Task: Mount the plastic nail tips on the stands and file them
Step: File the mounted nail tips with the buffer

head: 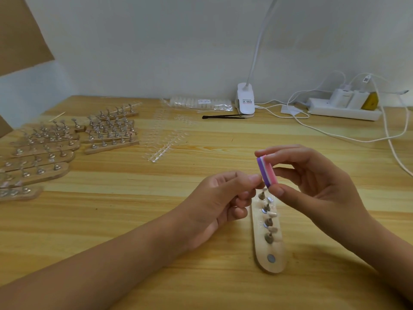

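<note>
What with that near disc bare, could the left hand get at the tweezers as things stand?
Probably yes: bare table lies between left hand and tweezers, though its fingers are pinched together beside the file.

A: How do the arms lie?
B: Both bare forearms reach in from the lower corners and angle toward each other — the hands nearly meet.
A: The left hand [223,198]?
B: Fingers curled in, thumb and forefinger tips pressed together. Whether anything sits between them, I can't tell.
A: And the right hand [312,182]?
B: A little higher. It pinches a small block [267,172] — thumb at the lower end, forefinger at the upper, other fingers bent behind.
</note>
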A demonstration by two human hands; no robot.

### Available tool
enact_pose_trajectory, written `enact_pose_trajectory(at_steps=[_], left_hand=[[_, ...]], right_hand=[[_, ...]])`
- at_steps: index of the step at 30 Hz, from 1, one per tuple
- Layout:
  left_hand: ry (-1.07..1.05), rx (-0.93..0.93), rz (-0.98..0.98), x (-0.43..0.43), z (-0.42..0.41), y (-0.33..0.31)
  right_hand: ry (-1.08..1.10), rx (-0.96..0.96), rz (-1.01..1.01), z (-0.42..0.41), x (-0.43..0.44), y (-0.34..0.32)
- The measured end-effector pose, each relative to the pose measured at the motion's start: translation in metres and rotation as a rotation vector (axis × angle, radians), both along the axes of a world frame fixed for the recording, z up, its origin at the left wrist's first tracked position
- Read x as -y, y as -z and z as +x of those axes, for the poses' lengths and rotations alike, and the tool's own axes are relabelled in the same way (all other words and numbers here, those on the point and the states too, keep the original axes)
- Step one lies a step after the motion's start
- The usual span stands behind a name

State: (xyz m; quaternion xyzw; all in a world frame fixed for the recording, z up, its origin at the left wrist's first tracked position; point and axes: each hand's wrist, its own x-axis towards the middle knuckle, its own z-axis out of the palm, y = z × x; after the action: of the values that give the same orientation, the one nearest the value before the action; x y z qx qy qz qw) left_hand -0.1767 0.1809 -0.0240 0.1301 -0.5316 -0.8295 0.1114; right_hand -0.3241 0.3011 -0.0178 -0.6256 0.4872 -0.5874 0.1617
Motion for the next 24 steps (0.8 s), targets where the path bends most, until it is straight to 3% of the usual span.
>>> enact_pose_trajectory(at_steps=[6, 10, 24], left_hand=[[-0.004, -0.007, 0.114, 0.0023, -0.0002, 0.0001], [0.033, -0.017, 0.043, -0.0008, 0.0004, 0.0], [-0.015, 0.008, 0.093, -0.0011, 0.0001, -0.0002]], right_hand=[[-0.02, -0.026, 0.0, 0.0017, -0.0007, 0.0004], [0.0, 0.024, -0.01, 0.0014, 0.0009, 0.0012], [-0.012, -0.023, -0.004, 0.0017, 0.0002, 0.0017]])
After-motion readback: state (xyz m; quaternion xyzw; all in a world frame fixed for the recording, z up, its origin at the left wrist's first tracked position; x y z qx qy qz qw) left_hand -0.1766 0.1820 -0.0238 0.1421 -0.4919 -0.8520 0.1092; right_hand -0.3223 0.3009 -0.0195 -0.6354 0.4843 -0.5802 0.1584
